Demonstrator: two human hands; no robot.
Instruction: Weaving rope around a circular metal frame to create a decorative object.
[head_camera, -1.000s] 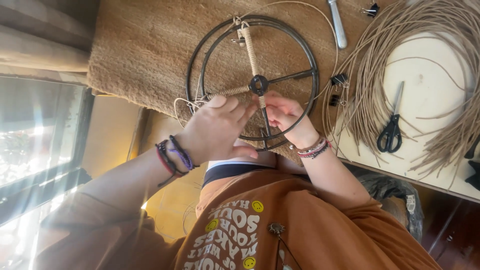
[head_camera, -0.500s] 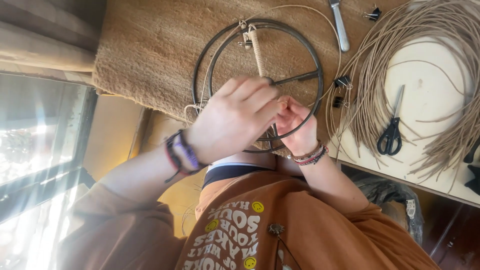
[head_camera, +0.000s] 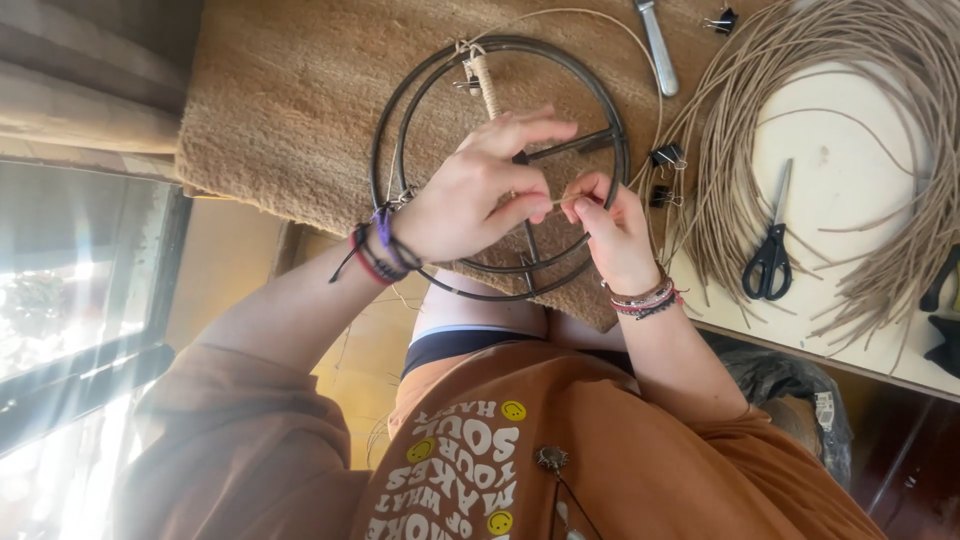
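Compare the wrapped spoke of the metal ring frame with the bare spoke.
The wrapped spoke is covered in tan cord and pale; the bare spoke shows dark metal. The wrapped one runs toward the frame's far rim, the bare one toward the side by the binder clips. Both belong to the same ring frame.

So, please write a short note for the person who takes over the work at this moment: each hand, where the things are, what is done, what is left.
Left hand: fingers spread over the hub of the metal ring frame, pinching the thin cord.
Right hand: pinches the same cord beside the hub.
The frame lies on the brown mat.
The cord bundle and scissors are on the white table, with binder clips at its edge.
Done: one spoke is wrapped in cord.
Left: the other spokes and the rings are bare.
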